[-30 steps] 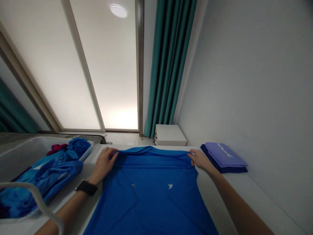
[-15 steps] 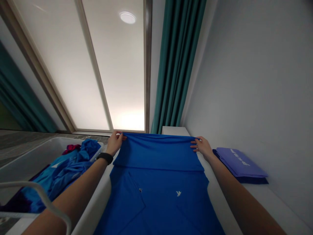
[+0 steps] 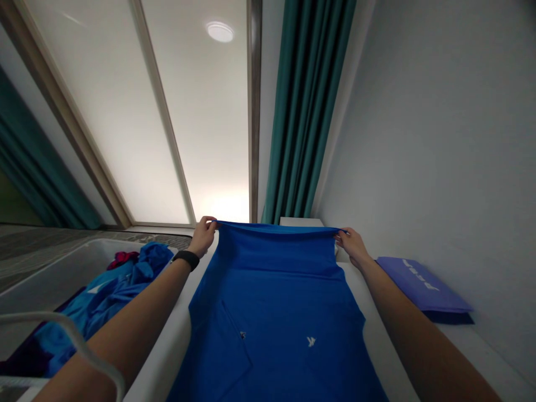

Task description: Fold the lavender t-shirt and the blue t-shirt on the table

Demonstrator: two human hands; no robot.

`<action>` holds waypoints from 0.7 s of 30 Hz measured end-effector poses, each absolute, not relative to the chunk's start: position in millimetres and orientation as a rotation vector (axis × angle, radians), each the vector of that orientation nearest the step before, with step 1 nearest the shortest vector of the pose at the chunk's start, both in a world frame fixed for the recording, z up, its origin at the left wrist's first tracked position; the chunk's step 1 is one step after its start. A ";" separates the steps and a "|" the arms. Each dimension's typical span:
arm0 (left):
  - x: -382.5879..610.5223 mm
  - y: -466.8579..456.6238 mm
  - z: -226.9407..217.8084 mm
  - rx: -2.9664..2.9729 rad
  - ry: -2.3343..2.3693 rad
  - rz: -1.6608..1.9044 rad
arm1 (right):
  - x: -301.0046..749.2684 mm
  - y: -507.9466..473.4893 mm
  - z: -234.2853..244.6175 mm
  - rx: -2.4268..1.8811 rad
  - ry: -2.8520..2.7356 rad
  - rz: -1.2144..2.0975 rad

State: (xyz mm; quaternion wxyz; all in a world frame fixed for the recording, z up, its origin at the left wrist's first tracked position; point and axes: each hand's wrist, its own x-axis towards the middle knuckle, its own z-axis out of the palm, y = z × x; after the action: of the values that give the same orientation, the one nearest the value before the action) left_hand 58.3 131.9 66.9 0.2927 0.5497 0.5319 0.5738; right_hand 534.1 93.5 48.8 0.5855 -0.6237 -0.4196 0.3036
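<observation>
A blue shirt (image 3: 276, 312) with a small white logo lies spread over a white surface (image 3: 355, 296), its near part running out of view at the bottom. My left hand (image 3: 203, 236) pinches the far left corner of the cloth, with a dark band around that wrist. At the far right corner, my right hand (image 3: 348, 241) grips the same edge between thumb and fingers. Between the two hands the far edge is stretched taut and raised, and a crosswise fold line shows below it.
To the left stands a white tub (image 3: 96, 245) holding crumpled blue and red clothes (image 3: 121, 279), with a pale curved handle (image 3: 71, 329) in front. Folded purple fabric (image 3: 419, 282) sits at the right by the wall (image 3: 452, 139). Teal curtains (image 3: 305, 111) and frosted panels (image 3: 201, 123) are behind.
Both hands have lifted the shirt's far edge slightly, and its top panel now hangs more stretched. My left hand has shifted a little to the right. The view has moved slightly.
</observation>
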 end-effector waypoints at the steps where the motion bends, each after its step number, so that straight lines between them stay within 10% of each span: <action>1: 59.9 132.8 67.8 1.454 1.400 1.539 | 534.6 94.6 48.2 -1.446 -0.979 0.701; 21: 67.6 98.3 64.2 1.001 1.369 1.686 | 525.2 62.3 49.9 -1.423 -0.996 0.759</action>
State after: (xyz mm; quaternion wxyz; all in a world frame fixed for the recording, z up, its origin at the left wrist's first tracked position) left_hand 67.6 98.3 64.2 0.3664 0.3896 0.5327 0.6559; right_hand 525.2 62.3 49.9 0.5834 -0.6096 -0.4269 0.3253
